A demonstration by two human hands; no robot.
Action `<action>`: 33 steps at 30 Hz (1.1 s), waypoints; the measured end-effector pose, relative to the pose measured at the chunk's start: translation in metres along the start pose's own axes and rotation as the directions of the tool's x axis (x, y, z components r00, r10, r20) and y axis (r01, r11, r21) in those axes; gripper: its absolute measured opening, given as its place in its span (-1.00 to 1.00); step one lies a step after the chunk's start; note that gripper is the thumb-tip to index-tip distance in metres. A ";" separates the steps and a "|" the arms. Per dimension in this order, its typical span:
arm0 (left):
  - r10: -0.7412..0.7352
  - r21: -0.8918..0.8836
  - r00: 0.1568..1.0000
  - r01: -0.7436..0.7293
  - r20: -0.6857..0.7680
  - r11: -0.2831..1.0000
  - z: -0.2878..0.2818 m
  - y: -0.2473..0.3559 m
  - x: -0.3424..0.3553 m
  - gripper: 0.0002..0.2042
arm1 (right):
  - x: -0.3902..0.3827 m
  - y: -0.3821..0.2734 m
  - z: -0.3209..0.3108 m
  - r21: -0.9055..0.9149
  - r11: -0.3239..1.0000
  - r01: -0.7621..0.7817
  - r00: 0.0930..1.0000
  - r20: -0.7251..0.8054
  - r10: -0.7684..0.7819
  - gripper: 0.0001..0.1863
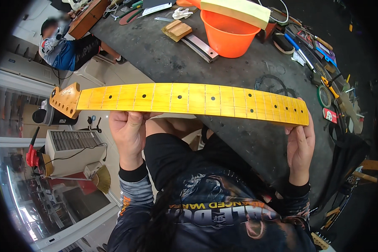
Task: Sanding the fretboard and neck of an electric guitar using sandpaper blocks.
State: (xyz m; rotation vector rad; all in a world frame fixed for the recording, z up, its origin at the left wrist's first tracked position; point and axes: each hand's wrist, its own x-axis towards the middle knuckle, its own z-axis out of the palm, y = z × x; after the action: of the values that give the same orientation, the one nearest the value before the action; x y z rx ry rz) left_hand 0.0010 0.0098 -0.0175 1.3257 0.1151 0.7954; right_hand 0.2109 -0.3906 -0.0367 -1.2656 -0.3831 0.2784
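A yellow maple guitar neck stretches across the middle of the view, its fretted face with dark dot inlays turned toward me. Its headstock, with a row of tuner holes, points left. My left hand grips the lower edge toward the headstock end, thumb in front and the other fingers mostly hidden behind. At the heel end, my right hand closes around the neck from below, partly hidden by it. The neck is held above my lap and the near edge of the dark workbench.
The dark workbench bears an orange bucket with a pale yellow block across its rim, a wooden sanding block and a metal bar. Tools and tape crowd the right. Another person sits at far left.
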 end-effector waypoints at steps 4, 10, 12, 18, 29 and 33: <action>0.008 0.004 1.000 -0.008 0.021 1.000 0.002 0.002 0.001 -0.47 | -0.001 0.002 0.000 0.011 1.000 0.000 1.000 -0.016 0.000 -0.19; 0.004 -0.018 1.000 -0.005 -0.030 1.000 0.001 -0.001 0.000 -0.48 | -0.004 0.006 -0.004 -0.045 0.999 0.004 1.000 -0.013 -0.005 -0.14; 0.001 0.018 0.998 0.001 -0.065 1.000 0.003 0.000 -0.001 -0.50 | -0.005 0.010 -0.011 -0.051 0.999 0.000 1.000 -0.013 -0.001 -0.14; -0.054 -0.030 0.998 0.054 0.031 0.998 0.002 -0.006 -0.001 -0.38 | -0.010 0.011 -0.015 -0.054 0.998 0.019 0.999 -0.032 -0.021 -0.21; -0.098 -0.100 0.989 0.109 0.109 0.989 0.015 -0.017 0.000 -0.38 | -0.006 0.004 -0.015 -0.096 0.995 0.015 0.998 -0.054 -0.020 -0.29; -0.109 -0.065 0.990 0.115 0.092 0.991 0.019 -0.011 -0.001 -0.43 | -0.005 0.003 -0.011 -0.089 0.996 0.016 0.998 -0.055 -0.021 -0.31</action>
State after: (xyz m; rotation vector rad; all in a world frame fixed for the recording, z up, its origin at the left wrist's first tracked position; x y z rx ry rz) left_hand 0.0147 -0.0068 -0.0220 1.2749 0.0902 0.6389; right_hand 0.2113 -0.4015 -0.0431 -1.3529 -0.3626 0.2117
